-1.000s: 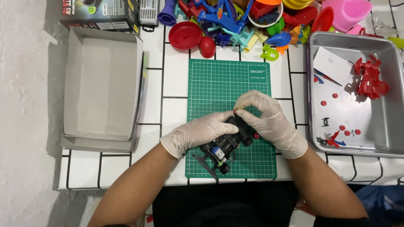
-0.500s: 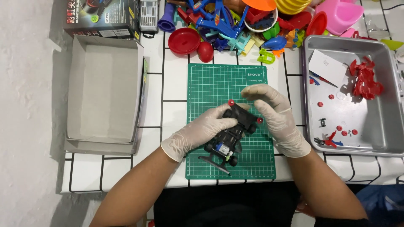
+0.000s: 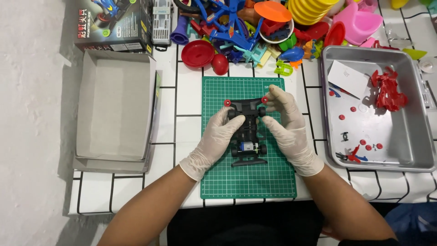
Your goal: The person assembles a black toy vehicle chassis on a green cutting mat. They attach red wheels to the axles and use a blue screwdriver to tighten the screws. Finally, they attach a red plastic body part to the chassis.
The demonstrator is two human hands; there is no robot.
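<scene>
Gripping a small black chassis [image 3: 247,130] from both sides, the gloved hands hold it upright-lengthwise over the green mat [image 3: 248,182]. The left hand [image 3: 218,139] is curled around the chassis's left flank, fingers partly closed against it. The right hand [image 3: 287,130] closes on the right flank, its fingertips pinched at the red roller [image 3: 264,99] on the front corner; a matching roller [image 3: 227,103] sits just past the left fingertips. A small motor [image 3: 248,146] shows between the two palms, near the rear.

Risk, as I judge it: the pinch on that roller is light, so a twist could pop it loose and send it rolling off the mat toward the toy pile [image 3: 273,27] beyond the fingers. Squeezing unevenly could also tilt the chassis and unseat the motor. The tray [image 3: 409,159] of red parts lies well right of the right hand, the open box [image 3: 114,105] well left of the left.
</scene>
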